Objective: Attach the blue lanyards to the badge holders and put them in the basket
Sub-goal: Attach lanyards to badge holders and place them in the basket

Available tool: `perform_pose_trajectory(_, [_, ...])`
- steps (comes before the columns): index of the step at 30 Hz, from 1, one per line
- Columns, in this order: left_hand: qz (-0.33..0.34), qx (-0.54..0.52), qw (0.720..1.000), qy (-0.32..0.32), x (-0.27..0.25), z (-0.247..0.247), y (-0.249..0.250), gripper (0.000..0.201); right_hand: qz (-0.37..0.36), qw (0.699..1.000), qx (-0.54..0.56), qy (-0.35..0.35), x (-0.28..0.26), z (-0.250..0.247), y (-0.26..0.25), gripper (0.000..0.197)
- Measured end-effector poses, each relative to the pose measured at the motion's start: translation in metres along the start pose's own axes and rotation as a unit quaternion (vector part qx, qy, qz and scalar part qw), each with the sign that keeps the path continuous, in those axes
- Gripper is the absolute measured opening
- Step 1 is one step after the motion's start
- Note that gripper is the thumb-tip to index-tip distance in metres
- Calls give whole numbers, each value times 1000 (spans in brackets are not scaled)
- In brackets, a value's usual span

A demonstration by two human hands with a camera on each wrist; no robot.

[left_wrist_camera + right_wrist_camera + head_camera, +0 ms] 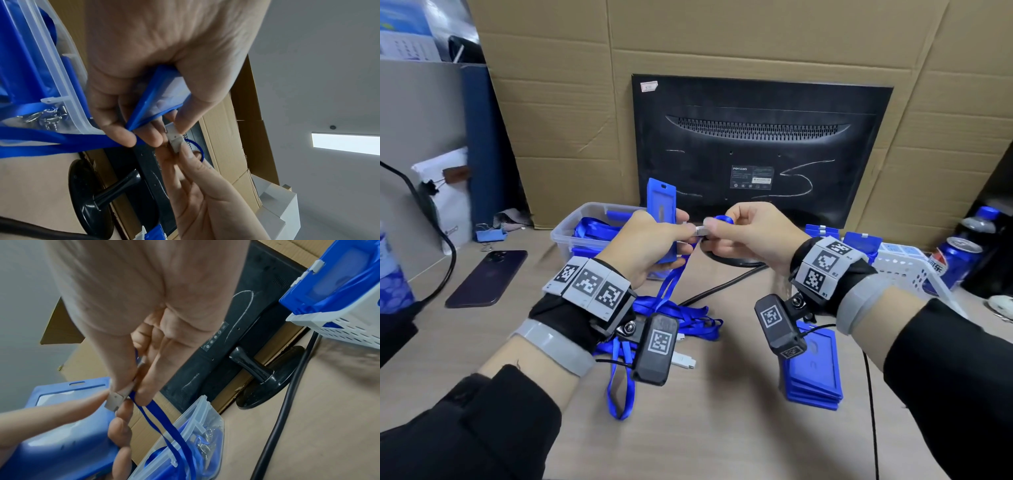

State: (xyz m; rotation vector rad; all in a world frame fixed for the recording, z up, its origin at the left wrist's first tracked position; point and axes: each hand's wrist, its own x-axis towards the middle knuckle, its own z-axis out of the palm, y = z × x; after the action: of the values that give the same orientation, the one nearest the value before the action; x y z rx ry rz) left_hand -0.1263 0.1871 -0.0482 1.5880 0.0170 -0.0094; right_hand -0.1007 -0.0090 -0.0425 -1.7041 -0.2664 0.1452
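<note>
My left hand (pixel 683 240) holds a blue badge holder (pixel 661 205) upright, its slot at the top, and its thumb and fingertip also pinch a white lanyard clip (pixel 699 231). My right hand (pixel 715 226) pinches the other end of that clip (pixel 174 138) together with the blue lanyard (pixel 671 284), which hangs down to a pile of lanyards (pixel 685 318) on the table. The right wrist view shows the clip (pixel 115 400) just beside the holder (pixel 61 426). At the right stands the white basket (pixel 904 270), with finished holders in it.
A clear plastic bin (pixel 566 228) of lanyards sits behind my left hand. A stack of blue badge holders (pixel 813 373) lies at the front right. A monitor's back (pixel 756 144), its black cable (pixel 722 284), a phone (pixel 488 277) and drink cans (pixel 959 260) surround the work area.
</note>
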Motion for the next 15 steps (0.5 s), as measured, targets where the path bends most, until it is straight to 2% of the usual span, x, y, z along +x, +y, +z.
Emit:
perform_pose_trajectory(3, [5,2,1000,6,1,-3,0,18,72,996,-26,46,7,-1,2,29])
perform_pose_trajectory(4, [6,4,1000,7,1,-4,0,19,70,993,-66,75,10,-2,4,27])
perform_pose_trajectory(6, [10,19,1000,5,1,-4,0,20,3,980,-159,124,11,-3,5,36])
perform_pose_trajectory(8, [16,39,999,0,0,-3,1,21,-68,980,-177,58,5,-2,0,30])
perform_pose_trajectory(11, [21,54,998,-3,-1,-2,1,24,-82,978,-184,-56,-6,-1,-7,21])
perform_pose_trajectory(13, [25,63,998,0,-1,-2,1,24,-79,978,-176,-80,-6,-2,-6,20])
perform_pose_trajectory(15, [34,69,997,6,-2,-1,0,24,-59,983,-157,-74,-4,-3,-3,21])
